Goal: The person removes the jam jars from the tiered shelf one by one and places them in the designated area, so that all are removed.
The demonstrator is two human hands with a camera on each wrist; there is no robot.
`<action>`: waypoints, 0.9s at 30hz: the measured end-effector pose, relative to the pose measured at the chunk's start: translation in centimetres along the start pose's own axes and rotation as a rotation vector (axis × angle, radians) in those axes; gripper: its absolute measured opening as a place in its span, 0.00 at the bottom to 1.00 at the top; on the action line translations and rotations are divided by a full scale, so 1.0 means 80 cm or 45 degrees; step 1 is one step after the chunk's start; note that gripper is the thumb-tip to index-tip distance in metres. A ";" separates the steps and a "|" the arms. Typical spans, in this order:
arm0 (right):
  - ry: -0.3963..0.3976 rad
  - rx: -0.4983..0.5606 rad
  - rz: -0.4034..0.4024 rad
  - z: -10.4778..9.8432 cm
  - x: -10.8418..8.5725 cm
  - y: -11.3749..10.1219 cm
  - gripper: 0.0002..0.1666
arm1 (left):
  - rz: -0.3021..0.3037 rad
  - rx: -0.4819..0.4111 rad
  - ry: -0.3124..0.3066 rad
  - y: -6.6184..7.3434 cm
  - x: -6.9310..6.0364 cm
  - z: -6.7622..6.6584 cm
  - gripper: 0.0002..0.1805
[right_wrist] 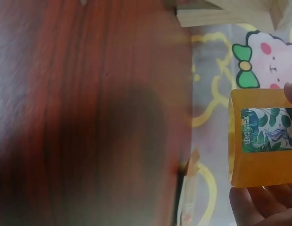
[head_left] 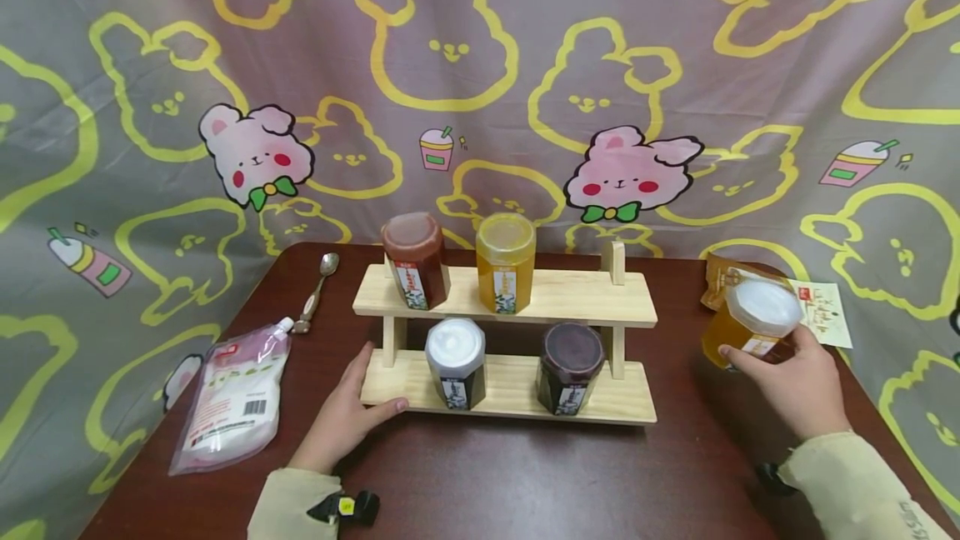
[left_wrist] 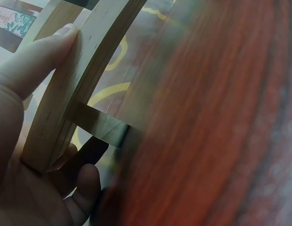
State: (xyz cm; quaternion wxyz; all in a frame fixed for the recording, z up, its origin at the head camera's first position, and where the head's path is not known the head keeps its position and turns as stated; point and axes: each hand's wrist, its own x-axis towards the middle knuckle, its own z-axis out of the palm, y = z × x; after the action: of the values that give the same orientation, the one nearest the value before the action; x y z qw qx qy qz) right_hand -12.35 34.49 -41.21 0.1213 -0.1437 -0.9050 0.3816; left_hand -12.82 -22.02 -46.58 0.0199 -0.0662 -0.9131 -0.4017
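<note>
My left hand (head_left: 347,417) grips the left end of a two-tier wooden rack (head_left: 502,411). In the left wrist view the thumb lies along the board (left_wrist: 85,61) and the fingers curl below it. On the right, my right hand (head_left: 802,382) holds a jar of amber contents with a white lid (head_left: 765,307), tilted and raised off the table. The upper tier bears a reddish-brown jar (head_left: 415,261) and a yellow jar (head_left: 506,261). A white-lidded dark jar (head_left: 456,361) and a dark purple jar (head_left: 572,369) stand on the lower tier.
A pouch with a spout (head_left: 236,398) lies at the left of the brown table (head_left: 480,482), with a spoon (head_left: 318,290) behind it. Behind the held jar lie a brown packet (head_left: 720,273) and a pale printed card (head_left: 828,315). A patterned curtain (head_left: 480,132) hangs at the back.
</note>
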 end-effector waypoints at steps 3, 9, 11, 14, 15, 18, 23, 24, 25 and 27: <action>-0.012 -0.007 0.006 -0.002 0.001 0.005 0.50 | -0.012 -0.007 -0.013 0.001 0.000 -0.001 0.61; 0.001 -0.050 -0.020 -0.003 0.005 0.014 0.49 | -0.021 -0.013 -0.017 0.003 0.000 -0.001 0.61; -0.003 -0.054 -0.022 -0.003 0.007 0.017 0.50 | -0.024 -0.012 -0.019 0.004 0.000 -0.002 0.61; -0.019 -0.057 -0.007 -0.004 0.009 0.020 0.52 | -0.029 -0.010 -0.024 0.004 -0.001 -0.002 0.61; -0.026 -0.055 0.005 -0.004 0.009 0.021 0.52 | -0.029 -0.008 -0.025 0.003 -0.001 -0.002 0.61; -0.037 -0.053 0.045 -0.003 0.012 0.024 0.54 | -0.034 -0.009 -0.027 0.002 0.000 -0.001 0.61; -0.029 -0.048 0.068 -0.003 0.018 0.036 0.54 | -0.039 -0.020 -0.026 0.002 0.000 0.000 0.61; -0.025 -0.044 0.063 -0.003 0.019 0.038 0.54 | -0.040 -0.022 -0.026 0.002 0.000 0.000 0.61; -0.020 -0.041 0.055 -0.003 0.020 0.041 0.54 | -0.043 -0.022 -0.026 0.001 0.000 0.000 0.61; -0.011 -0.054 0.049 -0.002 0.022 0.045 0.54 | -0.046 -0.022 -0.025 0.000 0.001 0.001 0.62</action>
State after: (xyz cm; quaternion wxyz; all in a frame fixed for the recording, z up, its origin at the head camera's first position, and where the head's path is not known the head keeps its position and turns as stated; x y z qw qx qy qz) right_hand -13.31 37.61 -43.54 0.1071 -0.1621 -0.9104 0.3653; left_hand -12.87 -21.95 -46.59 0.0031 -0.0537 -0.9109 -0.4092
